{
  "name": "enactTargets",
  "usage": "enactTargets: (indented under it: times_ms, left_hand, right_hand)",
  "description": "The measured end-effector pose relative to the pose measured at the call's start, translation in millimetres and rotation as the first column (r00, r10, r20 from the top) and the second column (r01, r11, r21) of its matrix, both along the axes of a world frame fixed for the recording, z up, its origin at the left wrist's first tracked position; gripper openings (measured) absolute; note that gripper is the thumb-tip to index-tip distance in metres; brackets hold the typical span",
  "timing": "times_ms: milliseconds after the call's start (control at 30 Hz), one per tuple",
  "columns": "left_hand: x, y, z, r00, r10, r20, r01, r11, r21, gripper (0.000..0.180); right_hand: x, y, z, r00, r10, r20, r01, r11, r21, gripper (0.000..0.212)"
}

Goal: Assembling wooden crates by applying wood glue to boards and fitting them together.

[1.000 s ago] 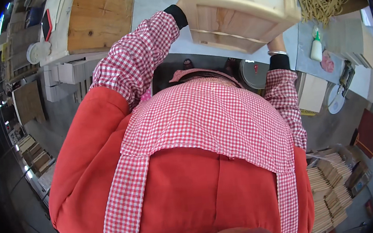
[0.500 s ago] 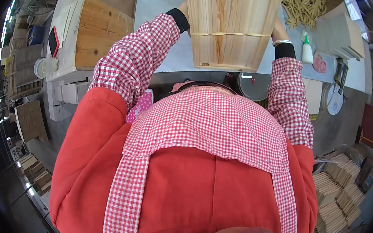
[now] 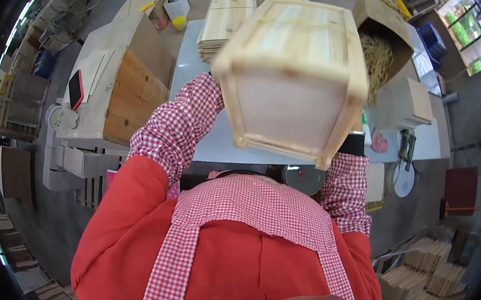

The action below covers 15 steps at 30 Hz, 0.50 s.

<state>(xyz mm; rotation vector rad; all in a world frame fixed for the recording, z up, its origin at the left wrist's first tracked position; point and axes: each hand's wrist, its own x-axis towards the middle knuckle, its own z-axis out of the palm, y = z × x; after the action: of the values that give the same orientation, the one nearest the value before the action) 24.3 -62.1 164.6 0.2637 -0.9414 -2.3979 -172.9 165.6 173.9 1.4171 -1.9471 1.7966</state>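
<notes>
Below, a pale worktable [image 3: 211, 141] sits among stacked slats [image 3: 222, 21]; both hands (hidden) behind the wooden crate [image 3: 296, 69], grip unclear.

Lighting was pretty even and bright, daylight coming through the window [image 3: 468, 27] top right. The raised wooden box [image 3: 294, 75] looked motion-blurred, and fisheye bending darkened the rim.
</notes>
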Motion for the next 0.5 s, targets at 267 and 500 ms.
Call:
enactTargets:
  times_ms: [267,500]
  left_hand:
    - [24.6,47.2,39.9,0.978,0.202,0.057,-0.202,0.979,0.009,0.049]
    - [52.3,47.7,-3.0,0.944,0.33,0.023,-0.33,0.944,0.001,0.045]
  right_hand:
    - [41.4,13.8,31.1,0.817,0.27,0.509,-0.211,0.962,-0.171,0.045]
    - [32.7,6.4,-17.5,0.69,0.373,0.621,-0.18,0.919,-0.352,0.046]
